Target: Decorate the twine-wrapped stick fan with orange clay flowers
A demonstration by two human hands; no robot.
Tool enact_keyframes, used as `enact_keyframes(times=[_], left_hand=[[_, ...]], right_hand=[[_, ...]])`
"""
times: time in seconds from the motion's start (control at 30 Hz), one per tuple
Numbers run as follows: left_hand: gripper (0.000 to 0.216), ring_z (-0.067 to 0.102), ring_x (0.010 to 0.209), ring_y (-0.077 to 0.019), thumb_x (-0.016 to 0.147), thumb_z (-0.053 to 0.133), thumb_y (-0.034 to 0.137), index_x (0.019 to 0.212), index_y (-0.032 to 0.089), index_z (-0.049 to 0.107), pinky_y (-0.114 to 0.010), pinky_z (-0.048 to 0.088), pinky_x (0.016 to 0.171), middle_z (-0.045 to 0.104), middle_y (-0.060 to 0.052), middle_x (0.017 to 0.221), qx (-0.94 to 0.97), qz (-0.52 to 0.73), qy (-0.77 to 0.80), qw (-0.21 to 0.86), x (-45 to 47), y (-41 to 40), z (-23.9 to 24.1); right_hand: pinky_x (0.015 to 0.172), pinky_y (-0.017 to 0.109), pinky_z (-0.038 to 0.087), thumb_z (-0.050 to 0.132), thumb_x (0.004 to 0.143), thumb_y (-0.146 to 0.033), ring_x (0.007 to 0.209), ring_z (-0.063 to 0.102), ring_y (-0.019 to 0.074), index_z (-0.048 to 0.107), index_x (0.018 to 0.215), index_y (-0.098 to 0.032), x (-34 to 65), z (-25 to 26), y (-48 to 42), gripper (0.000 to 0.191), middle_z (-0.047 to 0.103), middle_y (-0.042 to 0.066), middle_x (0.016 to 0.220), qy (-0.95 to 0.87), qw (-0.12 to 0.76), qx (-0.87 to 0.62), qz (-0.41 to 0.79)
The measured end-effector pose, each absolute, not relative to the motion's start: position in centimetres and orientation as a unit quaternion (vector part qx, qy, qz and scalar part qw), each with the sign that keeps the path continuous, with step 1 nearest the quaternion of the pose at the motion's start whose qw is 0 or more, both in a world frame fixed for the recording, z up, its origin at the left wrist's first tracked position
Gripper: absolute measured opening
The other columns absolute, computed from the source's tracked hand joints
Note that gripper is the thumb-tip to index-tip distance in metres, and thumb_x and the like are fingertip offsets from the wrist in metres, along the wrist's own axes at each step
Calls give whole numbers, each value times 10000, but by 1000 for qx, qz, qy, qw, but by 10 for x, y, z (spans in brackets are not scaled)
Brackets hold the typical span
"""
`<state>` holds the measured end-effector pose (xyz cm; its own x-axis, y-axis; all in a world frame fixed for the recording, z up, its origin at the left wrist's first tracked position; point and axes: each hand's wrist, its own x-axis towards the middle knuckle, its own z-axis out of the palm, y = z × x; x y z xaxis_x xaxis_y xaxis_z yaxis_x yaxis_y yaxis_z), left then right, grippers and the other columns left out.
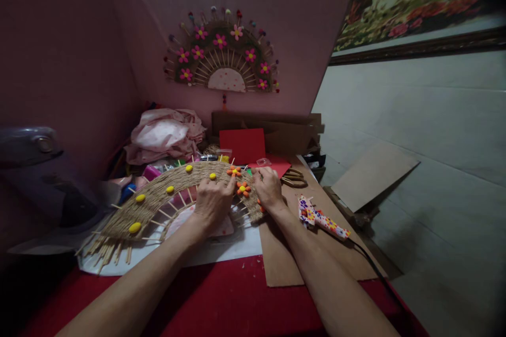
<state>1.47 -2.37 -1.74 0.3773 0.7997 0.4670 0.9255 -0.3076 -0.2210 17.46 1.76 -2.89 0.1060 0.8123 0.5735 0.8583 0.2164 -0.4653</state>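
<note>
A half-round jute-wound fan of wooden sticks [158, 197] lies on white paper, dotted with yellow centres and two orange flowers [242, 188]. My left hand [211, 201] rests on the jute band, index finger stretched toward the upper orange flower [234, 171], the other fingers curled. My right hand [268, 187] presses down on the fan's right end, fingers bent; whether they pinch anything is hidden.
A flower-patterned glue gun [322, 218] with a black cord lies on brown cardboard [284, 253] to the right. Scissors [294, 178], red card [242, 145], a pink plastic bag [164, 134] and a finished fan [223, 55] on the pink board stand behind.
</note>
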Motion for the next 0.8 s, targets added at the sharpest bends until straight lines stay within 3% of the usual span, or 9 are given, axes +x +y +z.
enact_keyframes(times=[0.5, 0.8], left_hand=[[426, 640, 677, -259, 878, 341, 159, 1246, 188, 555, -372, 358, 640, 699, -107, 728, -784, -143, -552, 246, 13, -22, -18], [404, 645, 619, -285, 907, 256, 231, 1053, 159, 625, -358, 363, 597, 675, -134, 659, -745, -138, -619, 206, 13, -17, -4]], right_hand=[[724, 272, 325, 424, 932, -343, 825, 508, 194, 668, 822, -185, 174, -28, 18, 311, 640, 67, 863, -668, 397, -629, -32], [721, 271, 322, 427, 930, -350, 833, 508, 194, 674, 841, -178, 174, -27, 17, 314, 646, 72, 885, -668, 398, -629, -26]])
